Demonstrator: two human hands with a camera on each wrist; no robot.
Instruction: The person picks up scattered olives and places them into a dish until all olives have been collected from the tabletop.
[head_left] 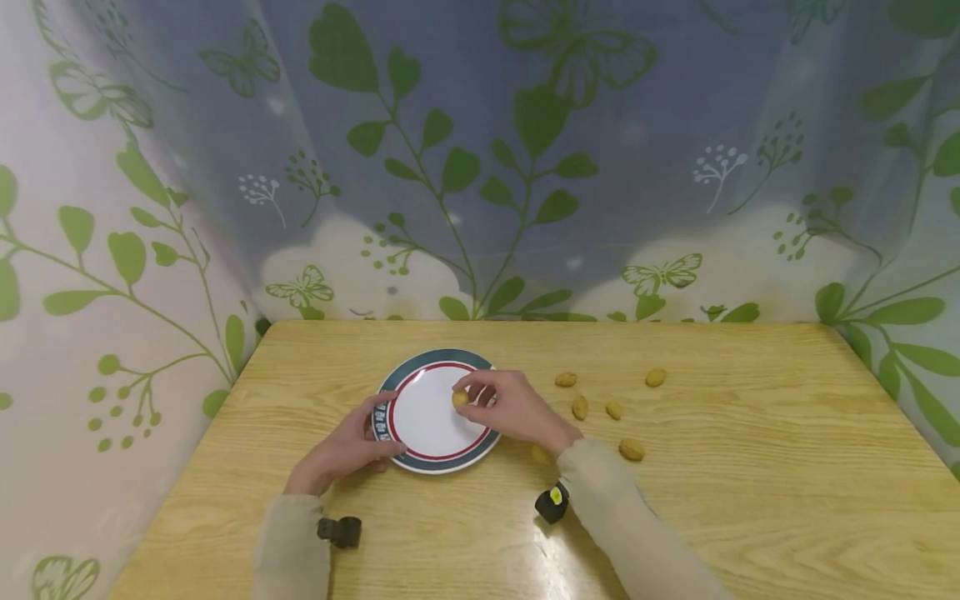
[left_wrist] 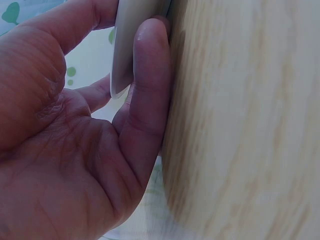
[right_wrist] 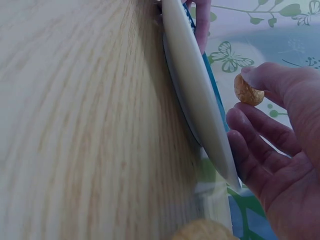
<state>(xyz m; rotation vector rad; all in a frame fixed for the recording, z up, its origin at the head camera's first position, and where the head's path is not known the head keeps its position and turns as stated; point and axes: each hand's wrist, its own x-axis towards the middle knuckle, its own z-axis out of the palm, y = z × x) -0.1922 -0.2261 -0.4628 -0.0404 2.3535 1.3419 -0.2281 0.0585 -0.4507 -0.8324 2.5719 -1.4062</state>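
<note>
A round white plate [head_left: 431,408] with a dark blue-green rim and a red ring lies in the middle of the head view. My left hand [head_left: 348,442] grips its left edge, thumb on the rim and some fingers under it; the left wrist view shows these fingers [left_wrist: 150,75] between plate and wood. Over the plate's right part, my right hand [head_left: 510,404] pinches a small wrinkled yellow-brown dried fruit [right_wrist: 247,91] between thumb and fingertips. Below that, its other fingers are spread close to the plate's rim in the right wrist view.
Several similar dried fruits, among them one at the front [head_left: 632,449] and one at the back [head_left: 656,377], lie on the wooden table [head_left: 772,483] right of the plate. Another [head_left: 540,454] is partly hidden by the right wrist. A leaf-patterned curtain [head_left: 480,208] surrounds the table.
</note>
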